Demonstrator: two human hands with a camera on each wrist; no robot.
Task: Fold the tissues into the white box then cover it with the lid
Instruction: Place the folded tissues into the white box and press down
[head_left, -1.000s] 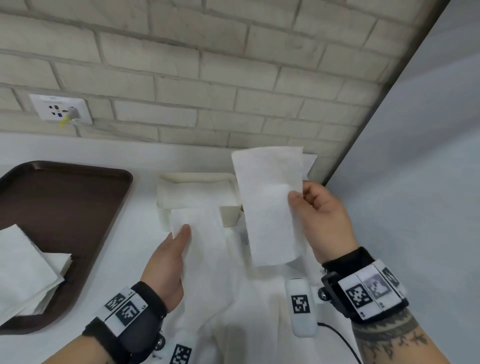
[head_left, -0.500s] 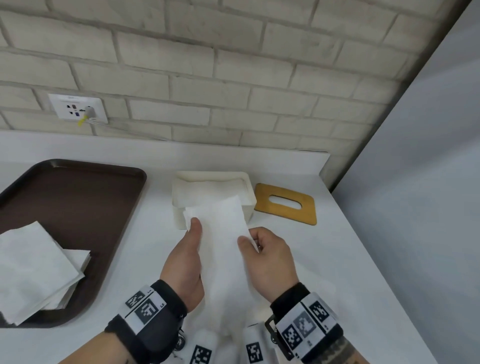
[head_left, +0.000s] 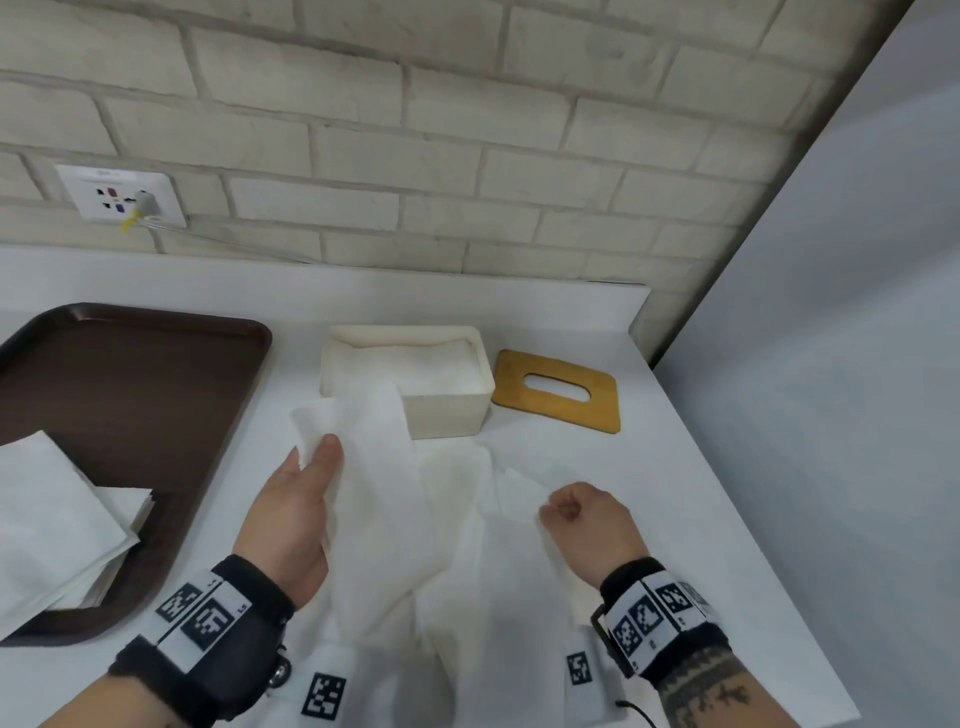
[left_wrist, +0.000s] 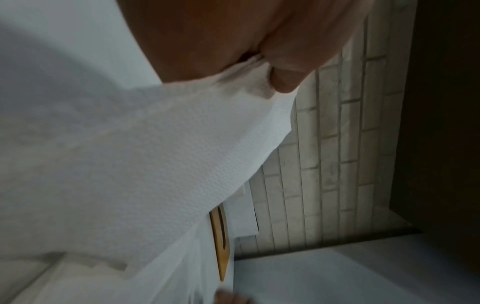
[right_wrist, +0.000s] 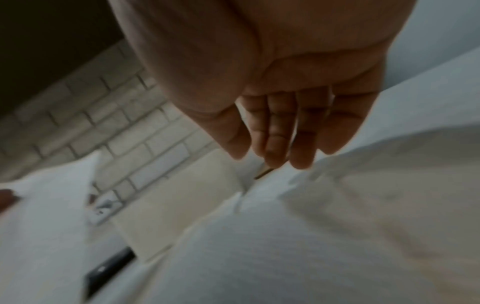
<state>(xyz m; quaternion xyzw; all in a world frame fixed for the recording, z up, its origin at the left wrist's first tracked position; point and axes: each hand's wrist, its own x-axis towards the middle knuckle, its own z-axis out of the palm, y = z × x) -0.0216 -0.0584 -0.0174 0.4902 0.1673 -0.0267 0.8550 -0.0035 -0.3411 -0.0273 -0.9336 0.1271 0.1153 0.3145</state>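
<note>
Here the left hand (head_left: 293, 512) pinches a tissue (head_left: 371, 483) between thumb and fingers at its upper left corner, lifted just in front of the white box (head_left: 447, 415). The right hand (head_left: 587, 525) hovers over the sheet's right side, in front of the box; whether its fingers are curled or straight I cannot tell. The box already holds folded tissues. Its wooden lid (head_left: 558, 391) lies flat just right of it, a brown tray (head_left: 135, 364) with a tissue stack (head_left: 57, 525) well left.
</note>
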